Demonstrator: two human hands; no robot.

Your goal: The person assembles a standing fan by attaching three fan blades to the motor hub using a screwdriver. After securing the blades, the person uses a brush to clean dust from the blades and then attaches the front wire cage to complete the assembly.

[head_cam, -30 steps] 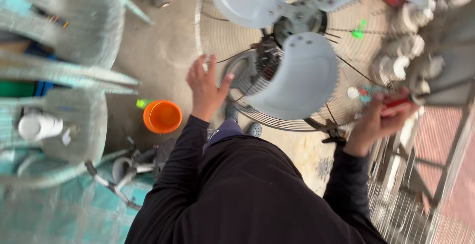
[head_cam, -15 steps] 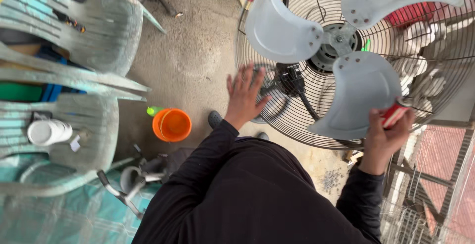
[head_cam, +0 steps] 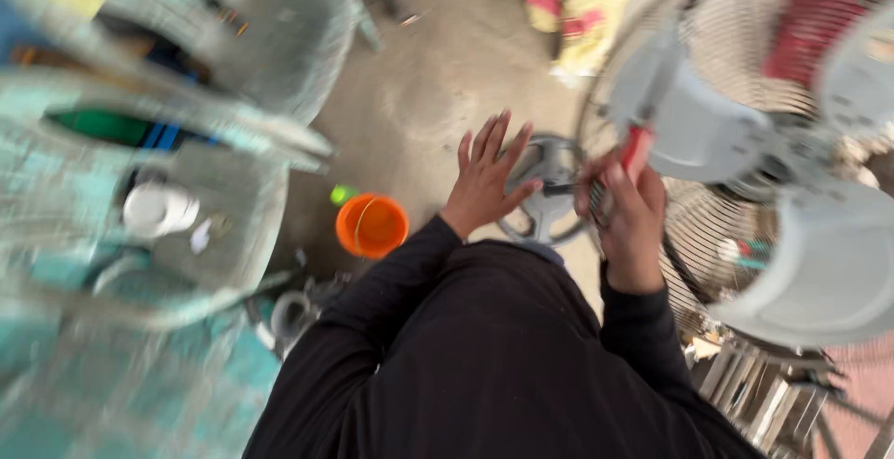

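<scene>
Gripping a red-handled tool (head_cam: pixel 635 154), the right hand (head_cam: pixel 626 222) sits right of centre with its fingers curled around the handle, close against the grey blades of a large fan (head_cam: pixel 736 133) that fills the right side of the frame. Left of it, the left hand (head_cam: pixel 484 180) is spread flat, fingers apart, above a round grey fan part (head_cam: pixel 549 166) on the concrete floor. An orange bucket (head_cam: pixel 372 225) stands left of centre. Pale green plastic chairs (head_cam: pixel 233 68) blur across the left.
</scene>
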